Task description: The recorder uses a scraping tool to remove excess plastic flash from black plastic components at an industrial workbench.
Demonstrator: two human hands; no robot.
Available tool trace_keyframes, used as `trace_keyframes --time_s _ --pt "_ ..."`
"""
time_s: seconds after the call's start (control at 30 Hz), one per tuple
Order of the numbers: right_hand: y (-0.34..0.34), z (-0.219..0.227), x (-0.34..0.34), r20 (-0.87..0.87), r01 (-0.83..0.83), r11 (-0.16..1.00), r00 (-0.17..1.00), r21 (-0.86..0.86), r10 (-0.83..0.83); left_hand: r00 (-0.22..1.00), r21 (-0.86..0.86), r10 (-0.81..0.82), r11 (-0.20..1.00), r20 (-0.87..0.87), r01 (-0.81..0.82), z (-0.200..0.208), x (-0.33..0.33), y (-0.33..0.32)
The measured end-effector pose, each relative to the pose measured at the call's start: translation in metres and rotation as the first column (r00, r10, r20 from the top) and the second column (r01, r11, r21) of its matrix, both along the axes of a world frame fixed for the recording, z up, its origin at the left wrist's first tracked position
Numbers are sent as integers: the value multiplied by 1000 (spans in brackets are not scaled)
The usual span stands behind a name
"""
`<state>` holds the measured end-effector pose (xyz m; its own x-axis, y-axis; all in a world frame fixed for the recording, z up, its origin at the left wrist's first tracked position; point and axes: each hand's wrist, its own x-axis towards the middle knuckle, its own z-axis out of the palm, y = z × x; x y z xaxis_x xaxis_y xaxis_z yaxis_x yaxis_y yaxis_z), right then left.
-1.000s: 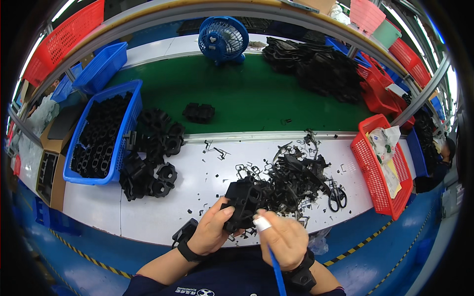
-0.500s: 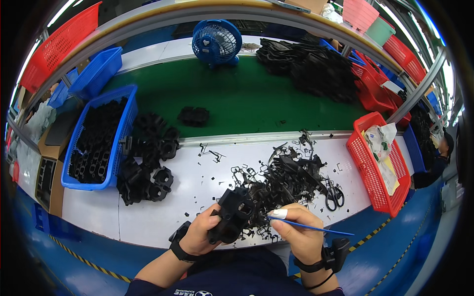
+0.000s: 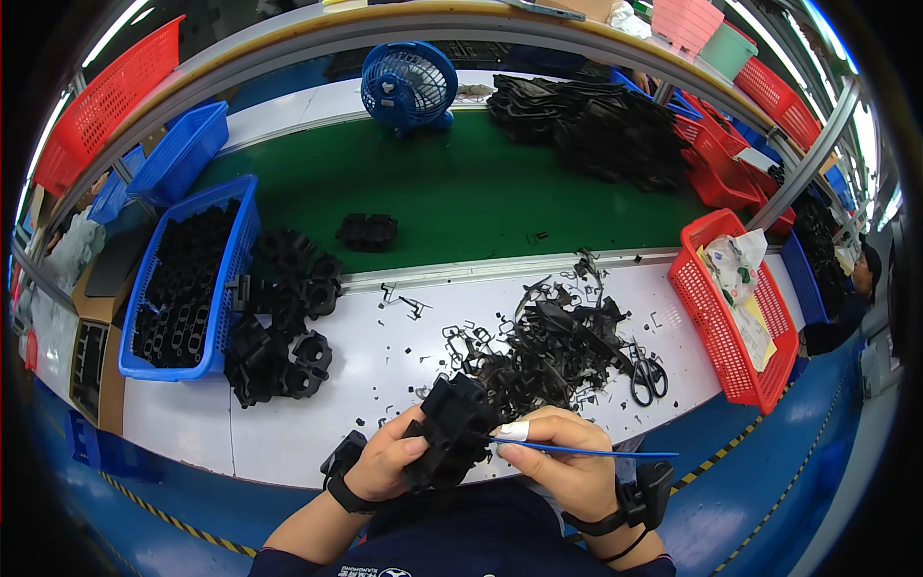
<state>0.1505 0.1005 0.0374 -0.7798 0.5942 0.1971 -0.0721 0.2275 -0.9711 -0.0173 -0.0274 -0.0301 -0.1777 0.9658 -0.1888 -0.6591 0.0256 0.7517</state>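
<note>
My left hand (image 3: 389, 460) grips a black molded plastic part (image 3: 450, 428) with round openings, held over the table's front edge. Between the thumb and fingers of my right hand (image 3: 567, 466) is a thin blue stick-like tool (image 3: 615, 452); its tip reaches the right side of the part. White tape wraps one right finger. Just beyond both hands spreads a heap of black plastic scraps (image 3: 548, 351). Black-handled scissors (image 3: 647, 377) lie to the right of that heap. Several similar black parts (image 3: 288, 327) are piled at the left.
At the left stands a blue basket (image 3: 252, 226) full of black parts. A red basket (image 3: 692, 288) with papers and bags sits at the right. One black part (image 3: 366, 232) rests on the green belt (image 3: 442, 192); a blue fan (image 3: 409, 87) and black pieces (image 3: 586, 125) are farther back.
My right hand has moved left, bringing the blue tool's tip to the black part. The part has turned slightly in my left hand. The whole view has shifted a little.
</note>
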Motion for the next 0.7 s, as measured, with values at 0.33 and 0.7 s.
trace_keyframes --time_s 0.33,0.7 --pt "-5 -17 -16 -115 167 480 984 861 -135 999 50 -9 999 -51 12 5 4 6" --pt "60 -64 4 116 354 761 866 543 -486 755 223 -150 975 639 5 -11 -11 13"
